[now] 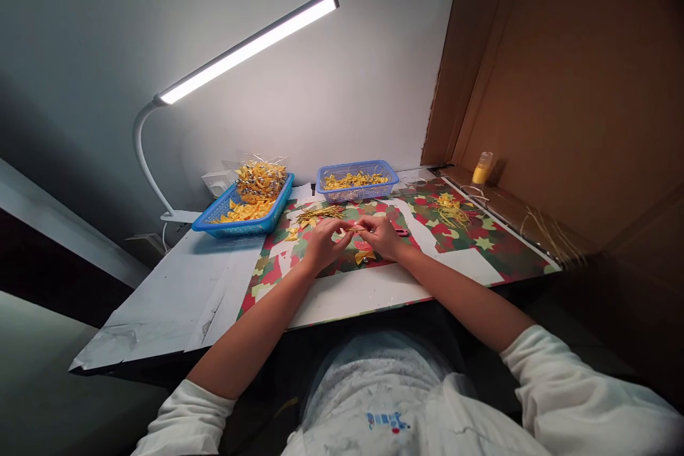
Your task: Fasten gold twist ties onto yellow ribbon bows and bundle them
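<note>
My left hand (pixel 323 242) and my right hand (pixel 380 236) meet over the patterned board, fingertips pinched together. Between them runs a short, thin gold-coloured strand (pixel 353 229), gripped from both sides; its exact kind is too small to make out. Just below the fingers a yellow ribbon bow (pixel 364 256) lies on the board. Another yellow bow (pixel 291 234) rests to the left of my left hand. Behind the hands is a bundle of gold ties (pixel 320 214). A dark red handle-like piece (pixel 402 233) shows beside my right hand, the rest of it covered.
A blue basket (pixel 243 229) at left holds yellow bows and a filled clear bag. A second basket (pixel 358 192) with yellow pieces stands at the back. Yellow strands (pixel 452 210) lie at right, near a yellow bottle (pixel 482 168). A lamp (pixel 251 50) overhangs; cardboard (pixel 577 85) walls the right.
</note>
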{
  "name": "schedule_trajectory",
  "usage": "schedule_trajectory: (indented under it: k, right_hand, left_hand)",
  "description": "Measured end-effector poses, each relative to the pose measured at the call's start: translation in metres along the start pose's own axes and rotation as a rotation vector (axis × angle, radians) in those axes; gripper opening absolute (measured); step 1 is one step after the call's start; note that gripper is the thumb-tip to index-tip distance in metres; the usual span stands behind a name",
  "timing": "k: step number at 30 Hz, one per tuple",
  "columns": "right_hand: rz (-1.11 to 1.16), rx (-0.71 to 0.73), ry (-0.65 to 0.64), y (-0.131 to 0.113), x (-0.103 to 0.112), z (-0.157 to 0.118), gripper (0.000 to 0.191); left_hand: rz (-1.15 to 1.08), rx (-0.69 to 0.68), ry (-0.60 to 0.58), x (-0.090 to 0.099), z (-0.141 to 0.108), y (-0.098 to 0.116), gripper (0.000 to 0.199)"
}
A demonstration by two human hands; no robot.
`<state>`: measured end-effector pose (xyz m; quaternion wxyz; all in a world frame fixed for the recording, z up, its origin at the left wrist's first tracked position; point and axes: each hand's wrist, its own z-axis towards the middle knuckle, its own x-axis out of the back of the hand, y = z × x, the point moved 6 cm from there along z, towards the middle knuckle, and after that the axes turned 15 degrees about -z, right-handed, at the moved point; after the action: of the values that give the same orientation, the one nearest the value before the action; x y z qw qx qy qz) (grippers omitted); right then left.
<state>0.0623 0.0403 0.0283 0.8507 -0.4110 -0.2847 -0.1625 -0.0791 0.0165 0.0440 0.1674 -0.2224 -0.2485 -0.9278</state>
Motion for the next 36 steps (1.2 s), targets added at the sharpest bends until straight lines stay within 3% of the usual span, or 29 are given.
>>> schedule_trajectory:
  k: [6, 36]
  right_hand:
    - [0.064, -0.021, -0.034, -0.0018, -0.0005, -0.0007, 0.026]
    - [0.019, -0.001, -0.013, -0.0013, -0.0001, -0.0007, 0.026]
  left_hand:
    - [-0.017, -0.072, 0.002, 0.0017, 0.0014, 0.0036, 0.011]
    - [0.03, -0.057, -0.035, 0.0004, 0.0002, 0.0012, 0.012]
